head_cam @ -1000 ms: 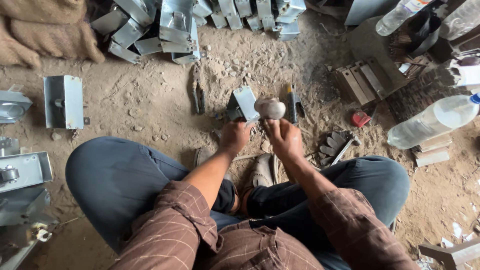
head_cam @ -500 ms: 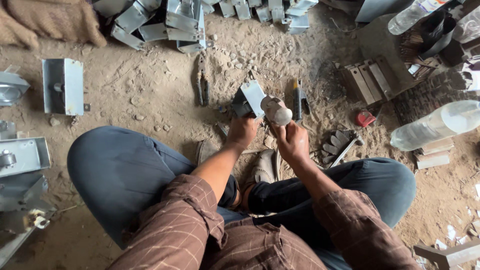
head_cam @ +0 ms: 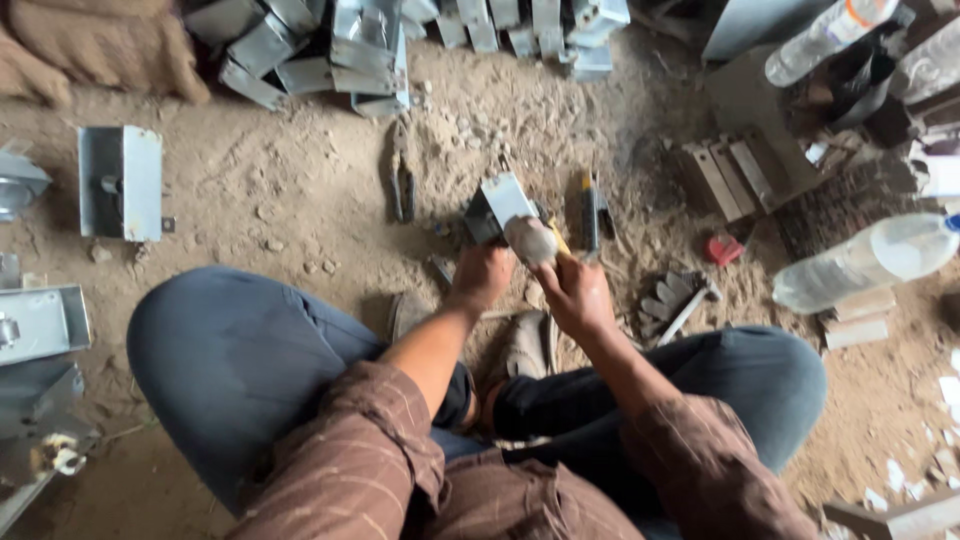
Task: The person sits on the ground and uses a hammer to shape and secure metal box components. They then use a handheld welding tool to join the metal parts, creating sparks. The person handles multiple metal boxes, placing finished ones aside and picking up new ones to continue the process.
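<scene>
Far left on the dirt floor (head_cam: 300,230) lies a flat grey metal box (head_cam: 122,183) with a small knob, more grey metal housings (head_cam: 35,325) stacked near left at the frame edge. Far top, a heap of bent sheet-metal brackets (head_cam: 330,45) runs across, sacking (head_cam: 95,40) at far left corner. Pliers (head_cam: 402,185) lie on the floor just left of centre. Centre: person sits cross-legged, blue trousers, brown checked sleeves. Left hand (head_cam: 482,280) has its grip closed around the near end of a small grey metal bracket (head_cam: 500,205), holding it against the floor, tilted. Right hand (head_cam: 578,295) has its grip wrapped tight on a hammer (head_cam: 530,240), whose rounded head sits touching or just over the bracket's near right corner; cannot tell which. A dark tool with yellow strip (head_cam: 590,210) lies just right of the bracket. Further right, small metal pieces (head_cam: 672,300) near the right knee, a red bit (head_cam: 724,248), flat metal bars (head_cam: 725,180), and a clear plastic bottle (head_cam: 865,262) lying on its side at right; another bottle (head_cam: 825,35) far top right.
</scene>
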